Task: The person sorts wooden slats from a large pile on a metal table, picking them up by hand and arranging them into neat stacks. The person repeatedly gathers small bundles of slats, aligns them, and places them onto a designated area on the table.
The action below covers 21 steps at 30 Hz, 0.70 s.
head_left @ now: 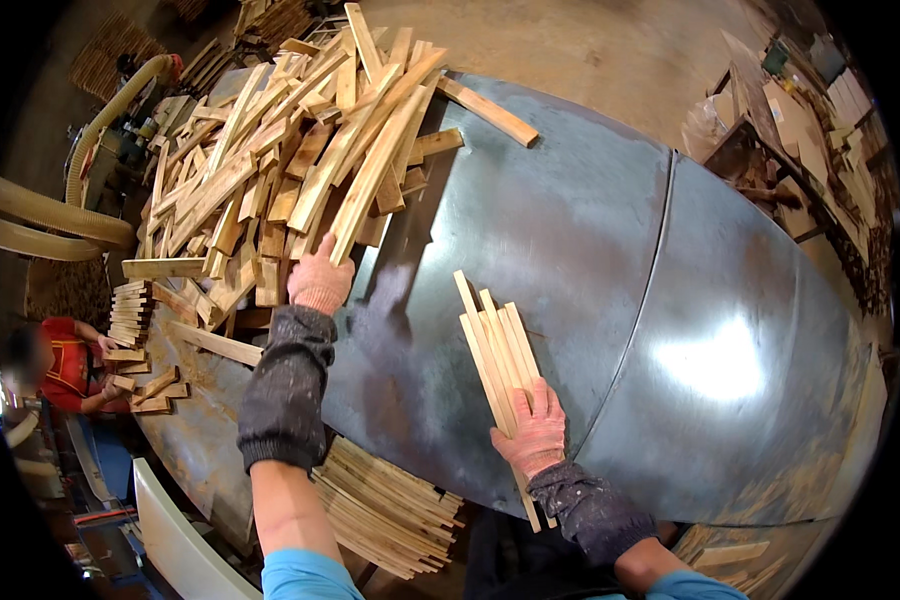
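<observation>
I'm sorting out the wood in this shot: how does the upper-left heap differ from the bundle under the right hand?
The heap is jumbled, its pieces pointing many ways; the bundle is neat, its pieces nearly parallel. The heap has many pieces, the bundle only a few. The left hand is at the heap's edge; the right hand lies across the bundle. Both are pale wood.

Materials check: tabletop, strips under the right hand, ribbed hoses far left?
Tabletop: likely sheet metal, smooth but worn; grey-blue sheen, patchy staining, strong glare.
Strips under the right hand: wood, seemingly bare; pale tan, straight-cut, no obvious coating.
Ribbed hoses: probably flexible plastic; cream, ringed, curving. Exact material can't be told from here.
</observation>
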Available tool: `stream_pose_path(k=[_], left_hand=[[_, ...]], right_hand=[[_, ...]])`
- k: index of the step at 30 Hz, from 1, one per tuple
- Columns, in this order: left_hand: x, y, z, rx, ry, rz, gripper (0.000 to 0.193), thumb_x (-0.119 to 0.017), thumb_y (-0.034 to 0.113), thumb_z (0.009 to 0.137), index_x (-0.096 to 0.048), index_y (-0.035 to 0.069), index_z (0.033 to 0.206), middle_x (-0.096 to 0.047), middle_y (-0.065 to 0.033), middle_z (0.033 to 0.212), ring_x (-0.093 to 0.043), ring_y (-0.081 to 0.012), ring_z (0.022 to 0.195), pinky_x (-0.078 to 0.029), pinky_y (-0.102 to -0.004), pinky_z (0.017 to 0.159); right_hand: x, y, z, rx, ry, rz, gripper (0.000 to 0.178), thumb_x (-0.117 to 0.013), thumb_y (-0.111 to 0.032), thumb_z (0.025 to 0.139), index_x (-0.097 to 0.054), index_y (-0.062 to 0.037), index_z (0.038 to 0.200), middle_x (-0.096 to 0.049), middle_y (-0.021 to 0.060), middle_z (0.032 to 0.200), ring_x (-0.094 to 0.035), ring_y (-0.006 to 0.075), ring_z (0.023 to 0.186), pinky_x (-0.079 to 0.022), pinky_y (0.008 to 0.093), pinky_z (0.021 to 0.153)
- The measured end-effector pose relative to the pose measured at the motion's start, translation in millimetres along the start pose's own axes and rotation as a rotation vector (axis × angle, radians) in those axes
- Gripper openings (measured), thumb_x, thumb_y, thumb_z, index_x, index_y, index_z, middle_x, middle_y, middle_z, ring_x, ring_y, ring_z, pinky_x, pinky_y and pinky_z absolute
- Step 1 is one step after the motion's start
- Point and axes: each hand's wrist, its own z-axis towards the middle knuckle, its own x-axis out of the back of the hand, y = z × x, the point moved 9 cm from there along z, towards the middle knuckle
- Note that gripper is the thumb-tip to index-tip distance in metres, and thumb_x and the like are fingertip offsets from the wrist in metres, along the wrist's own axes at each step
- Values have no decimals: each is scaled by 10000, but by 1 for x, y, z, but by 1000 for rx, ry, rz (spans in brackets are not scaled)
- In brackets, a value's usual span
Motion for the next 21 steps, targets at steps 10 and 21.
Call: stream_pose_path(k=[10,21], left_hand=[[-190,-48,-284,109,-434,-1860,525,-616,394,1049,-671,-92,1238,-757,-184,1024,-756,-283,867,-637,-433,795],[-295,-3,-483,171,-728,-2194,519,-662,377,1043,-656,-26,1369,-774,-177,1192,-752,-317,1050,-607,-469,970]], right_hand=[[-2,-4,-9,50,43,60,943,-883,-480,764,-562,-65,1548,-387,263,1655,-430,486,1474,-407,599,1194],[-9,-53,-82,-170,-372,637,981,-816,-370,942,-321,-49,1726,-538,292,1612,-543,420,1483,-435,442,1230]])
